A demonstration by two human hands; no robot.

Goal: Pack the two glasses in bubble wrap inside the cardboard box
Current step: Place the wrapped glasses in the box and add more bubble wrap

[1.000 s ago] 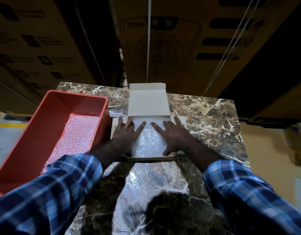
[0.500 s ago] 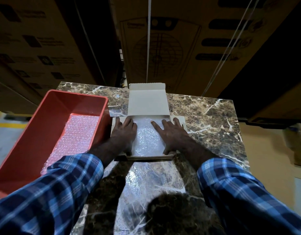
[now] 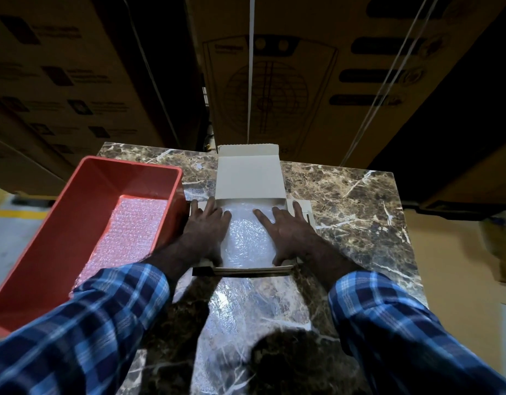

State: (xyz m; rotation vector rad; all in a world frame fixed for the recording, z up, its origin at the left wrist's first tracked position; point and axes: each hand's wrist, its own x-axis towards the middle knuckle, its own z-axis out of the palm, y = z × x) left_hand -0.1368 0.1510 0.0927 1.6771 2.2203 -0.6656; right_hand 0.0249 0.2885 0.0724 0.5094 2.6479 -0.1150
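One head-worn wide-angle view, steeply down and forward, close over the marble table (image 3: 345, 201).

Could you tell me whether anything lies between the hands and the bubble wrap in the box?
Nothing visible does: the left hand and right hand press flat on the bubble wrap inside the open cardboard box.

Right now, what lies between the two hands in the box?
In the head view, a bubble-wrapped bundle fills the small white cardboard box between the left hand and right hand, both pressing flat on it.
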